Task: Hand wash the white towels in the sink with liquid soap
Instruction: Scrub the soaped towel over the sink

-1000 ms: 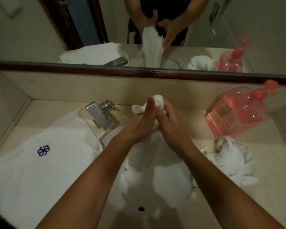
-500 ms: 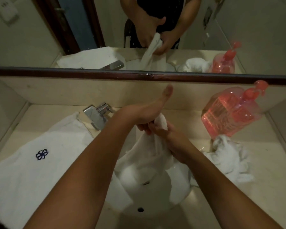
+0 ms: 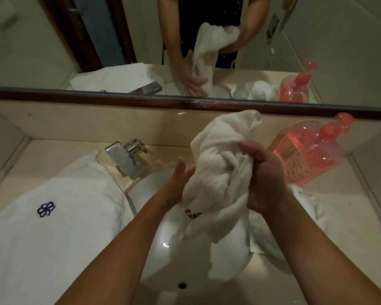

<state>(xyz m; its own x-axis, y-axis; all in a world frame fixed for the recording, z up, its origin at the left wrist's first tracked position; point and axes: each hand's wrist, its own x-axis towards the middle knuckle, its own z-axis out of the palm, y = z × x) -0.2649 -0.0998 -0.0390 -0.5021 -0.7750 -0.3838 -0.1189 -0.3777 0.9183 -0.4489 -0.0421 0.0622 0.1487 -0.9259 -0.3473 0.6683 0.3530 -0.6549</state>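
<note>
Over sink [image 3: 161, 260], towel [image 3: 218, 170] raised higher, bunched (logo [image 3: 193, 214] showing); right hand [image 3: 264, 179] fingers grip it, left hand [image 3: 178, 183] fingers straight.

both my bare forearms reach in from the near edge of the worktop [image 3: 350, 221] and converge. my right hand [image 3: 264, 179] sits higher, its fingers curled tight round the white towel [image 3: 218, 172]. my left hand [image 3: 178, 183] presses flat against the towel's left side, fingers straight.
</note>
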